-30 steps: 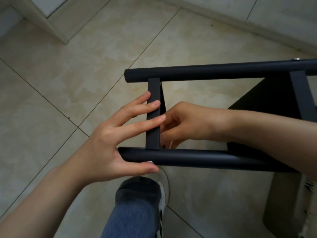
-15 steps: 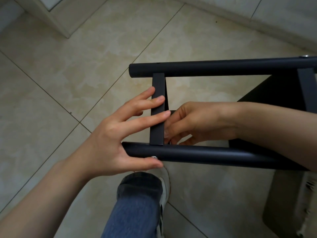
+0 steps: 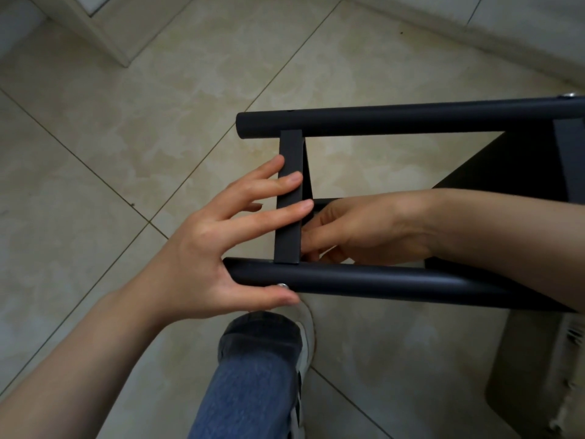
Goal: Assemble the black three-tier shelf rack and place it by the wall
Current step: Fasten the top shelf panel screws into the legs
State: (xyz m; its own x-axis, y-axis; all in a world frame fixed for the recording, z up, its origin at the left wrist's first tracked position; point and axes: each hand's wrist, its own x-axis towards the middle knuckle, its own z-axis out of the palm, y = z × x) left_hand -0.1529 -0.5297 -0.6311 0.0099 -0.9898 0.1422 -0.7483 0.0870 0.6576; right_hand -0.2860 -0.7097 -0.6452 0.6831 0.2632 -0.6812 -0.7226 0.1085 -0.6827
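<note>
the beige marble-look tiled floor fills your view. the black metal three-tier shelf rack is tipped on its side over it, just beyond your blue-jeaned leg. your left hand is spread, straight fingers pressing the flat black crossbar, thumb along the near round tube by a silver screw head. your right hand reaches between the 2 tubes, fingers curled behind the crossbar; i cannot tell whether they pinch anything.
</note>
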